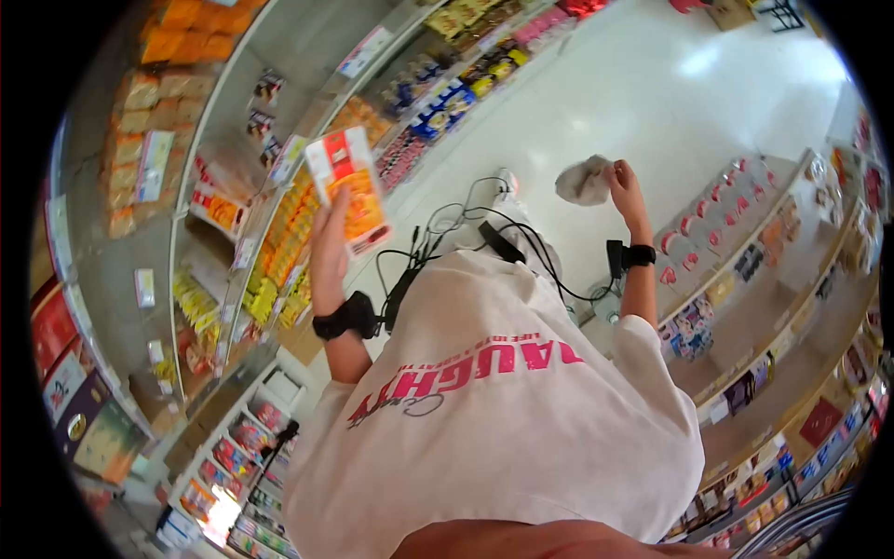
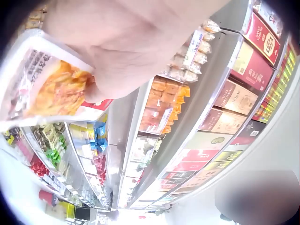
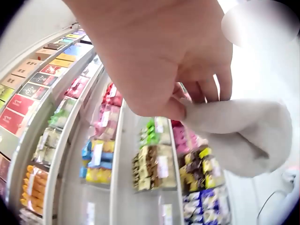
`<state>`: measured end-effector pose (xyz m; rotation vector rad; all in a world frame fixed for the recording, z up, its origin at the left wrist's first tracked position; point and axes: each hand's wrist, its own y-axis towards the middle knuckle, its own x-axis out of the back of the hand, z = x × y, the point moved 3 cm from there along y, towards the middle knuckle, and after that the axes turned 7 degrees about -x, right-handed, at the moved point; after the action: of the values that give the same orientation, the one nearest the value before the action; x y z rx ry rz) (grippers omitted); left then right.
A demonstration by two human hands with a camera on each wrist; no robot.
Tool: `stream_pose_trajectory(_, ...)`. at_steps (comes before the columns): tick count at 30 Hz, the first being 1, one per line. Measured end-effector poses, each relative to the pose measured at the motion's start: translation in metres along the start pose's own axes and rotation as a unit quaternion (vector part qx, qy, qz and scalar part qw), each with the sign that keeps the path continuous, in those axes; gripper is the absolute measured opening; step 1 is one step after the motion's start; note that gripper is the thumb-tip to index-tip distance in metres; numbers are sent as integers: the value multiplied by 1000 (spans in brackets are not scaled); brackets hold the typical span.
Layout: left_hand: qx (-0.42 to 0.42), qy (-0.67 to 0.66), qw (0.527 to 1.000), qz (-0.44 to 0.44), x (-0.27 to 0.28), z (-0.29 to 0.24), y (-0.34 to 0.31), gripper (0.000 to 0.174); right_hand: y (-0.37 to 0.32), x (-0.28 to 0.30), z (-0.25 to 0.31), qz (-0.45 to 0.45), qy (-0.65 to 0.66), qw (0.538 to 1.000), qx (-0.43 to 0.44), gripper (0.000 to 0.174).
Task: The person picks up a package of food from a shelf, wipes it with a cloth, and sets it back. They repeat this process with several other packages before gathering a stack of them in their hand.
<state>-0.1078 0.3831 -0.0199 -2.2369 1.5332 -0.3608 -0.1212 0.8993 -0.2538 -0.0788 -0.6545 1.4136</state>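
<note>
My left hand grips a flat packet of food, white with a red band and an orange food picture. It is held up before the shelves on the left. In the left wrist view the packet shows its picture side, with the thumb and palm at its edge and part of it hidden behind the hand. My right hand pinches a light grey cloth out over the floor. Up close in the right wrist view, the cloth hangs folded from the thumb and fingers.
Shelves of packaged snacks rise on the left. A lower shelf unit with bagged goods curves along the right. Black cables run across my waist to both wrist bands. Pale glossy floor stretches ahead.
</note>
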Motion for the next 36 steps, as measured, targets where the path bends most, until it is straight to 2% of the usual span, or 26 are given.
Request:
stream_pose_trajectory(1,-10,4,1000,6,-3,0,5,37,-3,-17,35,52,16,998,-9,14)
stream_pose_trajectory(3,-26,10,999,23,-6,1,15,33,-9,-52,102,81,-1,996,45,16)
stream_pose_trajectory(5,-80,35,994,61,-10,-3,22,31,-19,-84,154,109,-20,988,104,22)
stream_pose_trajectory(8,-108,92,982,123,-5,-4,30,30,-38,-121,234,230,-95,958,145,29)
stream_pose_trajectory(10,-129,108,975,144,-3,-9,33,29,-47,-154,258,277,-36,937,211,36)
stream_pose_trajectory(12,-143,94,974,149,-1,-13,28,27,-70,-177,290,369,-43,919,132,43)
stream_pose_trajectory(14,-159,89,970,161,10,-15,28,28,-86,-206,306,357,-77,901,235,42)
stream_pose_trajectory(15,-164,87,968,169,16,-16,27,28,-91,-222,310,416,-61,887,191,38)
stream_pose_trajectory(18,-204,103,957,179,36,-24,22,27,-101,-245,326,436,-116,871,193,28)
stream_pose_trajectory(19,-191,93,957,197,45,-19,26,28,-101,-247,328,402,-133,883,201,27)
stream_pose_trajectory(22,-259,75,951,154,70,-28,44,28,-90,-236,325,297,-172,913,219,23)
stream_pose_trajectory(23,-258,56,954,138,82,-27,58,30,-89,-228,324,248,-160,930,221,22)
stream_pose_trajectory(26,-319,96,942,29,105,-64,93,31,-85,-196,318,144,-144,955,216,23)
stream_pose_trajectory(29,-336,133,931,-44,122,-65,176,43,-84,-168,302,86,-106,973,187,24)
stream_pose_trajectory(30,-290,231,929,-25,122,-71,202,49,-85,-161,296,74,-90,978,174,24)
stream_pose_trajectory(32,-183,419,890,4,127,-82,253,62,-84,-155,293,80,-58,986,135,22)
stream_pose_trajectory(34,-179,502,845,-51,137,-71,310,57,-78,-148,294,81,-69,987,117,22)
stream_pose_trajectory(36,-129,557,820,-25,143,-61,349,55,-67,-140,295,81,-44,987,132,24)
